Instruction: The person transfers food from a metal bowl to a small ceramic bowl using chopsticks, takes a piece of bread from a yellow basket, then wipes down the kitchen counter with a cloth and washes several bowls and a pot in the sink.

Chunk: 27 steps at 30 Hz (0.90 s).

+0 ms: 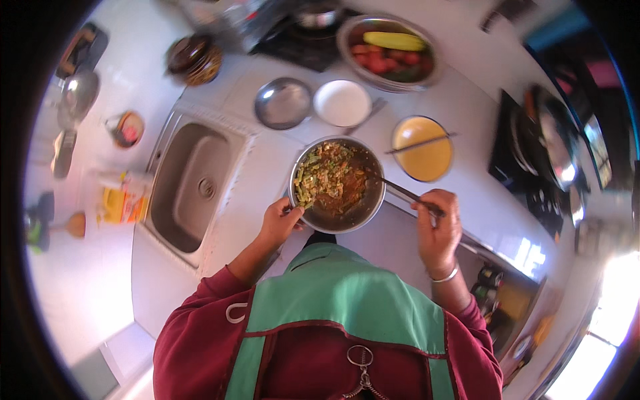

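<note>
A steel bowl (363,218) at the counter's near edge holds a chopped green and brown mixture (333,175), heaped to the left, with reddish-brown liquid showing on the right. My left hand (283,221) grips the bowl's lower left rim, thumb on top and fingers partly hidden beneath. In my right hand (440,223) is the dark handle of a long utensil (400,190), slanting down into the mixture. Its head is buried, so its kind is hidden. Right of the steel bowl stands a bowl of yellow liquid (417,160) with chopsticks (423,143) across it.
Behind are a white bowl (342,103), an empty metal dish (283,103) and a large metal basin (427,80) with a long yellow vegetable and red pieces. A sink (180,187) lies left, a stove with a wok (557,143) right. A lidded jar (193,60) stands far left.
</note>
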Available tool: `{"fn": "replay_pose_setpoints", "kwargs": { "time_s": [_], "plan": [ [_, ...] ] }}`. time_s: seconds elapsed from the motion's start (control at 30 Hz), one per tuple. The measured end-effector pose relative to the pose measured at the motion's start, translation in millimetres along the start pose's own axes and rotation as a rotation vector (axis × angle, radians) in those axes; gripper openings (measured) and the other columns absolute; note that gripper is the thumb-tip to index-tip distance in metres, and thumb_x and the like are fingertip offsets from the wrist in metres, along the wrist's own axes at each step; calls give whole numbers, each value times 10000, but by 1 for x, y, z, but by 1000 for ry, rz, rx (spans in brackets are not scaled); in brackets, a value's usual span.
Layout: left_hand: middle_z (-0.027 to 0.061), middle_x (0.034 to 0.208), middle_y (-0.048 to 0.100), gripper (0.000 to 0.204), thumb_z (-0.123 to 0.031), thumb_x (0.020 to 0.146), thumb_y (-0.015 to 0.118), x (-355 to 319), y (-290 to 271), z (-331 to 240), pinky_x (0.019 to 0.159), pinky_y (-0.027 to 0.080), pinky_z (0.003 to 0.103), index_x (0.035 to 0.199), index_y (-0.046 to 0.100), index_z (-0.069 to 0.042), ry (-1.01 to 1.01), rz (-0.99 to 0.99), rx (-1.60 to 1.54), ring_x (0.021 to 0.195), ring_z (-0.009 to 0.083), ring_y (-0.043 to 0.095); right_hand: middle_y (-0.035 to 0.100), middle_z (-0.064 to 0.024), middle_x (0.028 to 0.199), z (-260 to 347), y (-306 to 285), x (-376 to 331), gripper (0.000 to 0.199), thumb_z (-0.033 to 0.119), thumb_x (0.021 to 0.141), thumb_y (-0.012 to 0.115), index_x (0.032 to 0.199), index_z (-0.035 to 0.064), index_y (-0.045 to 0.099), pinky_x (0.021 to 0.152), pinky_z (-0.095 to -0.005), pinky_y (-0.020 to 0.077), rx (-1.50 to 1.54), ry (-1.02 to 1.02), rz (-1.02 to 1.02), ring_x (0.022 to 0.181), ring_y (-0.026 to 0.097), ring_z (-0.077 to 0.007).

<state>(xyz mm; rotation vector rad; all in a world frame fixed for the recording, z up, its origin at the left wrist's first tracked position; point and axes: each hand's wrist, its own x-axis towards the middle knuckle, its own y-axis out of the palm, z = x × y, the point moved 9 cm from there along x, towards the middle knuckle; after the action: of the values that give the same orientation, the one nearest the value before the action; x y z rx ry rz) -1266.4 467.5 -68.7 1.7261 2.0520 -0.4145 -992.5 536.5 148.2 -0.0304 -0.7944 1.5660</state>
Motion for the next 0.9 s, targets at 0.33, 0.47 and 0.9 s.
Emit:
{"fn": "replay_pose_setpoints", "kwargs": {
  "time_s": [0.33, 0.47, 0.9],
  "plan": [
    [31, 763, 612, 109, -142, 857, 562, -96, 332, -32, 526, 496, 211, 897, 563, -40, 109, 646, 57, 626, 99, 599, 610, -124, 819, 19, -275, -191, 196, -77, 729, 592, 909, 0, 606, 582, -279, 493, -367, -8, -415, 691, 617, -230],
    [24, 759, 625, 99, -134, 859, 555, -167, 511, -17, 527, 498, 196, 916, 571, -54, -3, 834, 175, 592, 96, 596, 601, -113, 854, -24, -460, -269, 146, -32, 817, 546, 944, -8, 614, 614, -245, 482, -231, 315, -670, 718, 613, -160],
    [7, 789, 603, 90, -113, 864, 541, -309, 896, 80, 562, 481, 202, 911, 573, -43, 52, 1409, 452, 654, 67, 563, 591, -102, 837, -73, -675, -455, 212, -69, 769, 560, 950, 16, 629, 651, -257, 468, -221, 496, -930, 700, 584, -177]
  ]
}}
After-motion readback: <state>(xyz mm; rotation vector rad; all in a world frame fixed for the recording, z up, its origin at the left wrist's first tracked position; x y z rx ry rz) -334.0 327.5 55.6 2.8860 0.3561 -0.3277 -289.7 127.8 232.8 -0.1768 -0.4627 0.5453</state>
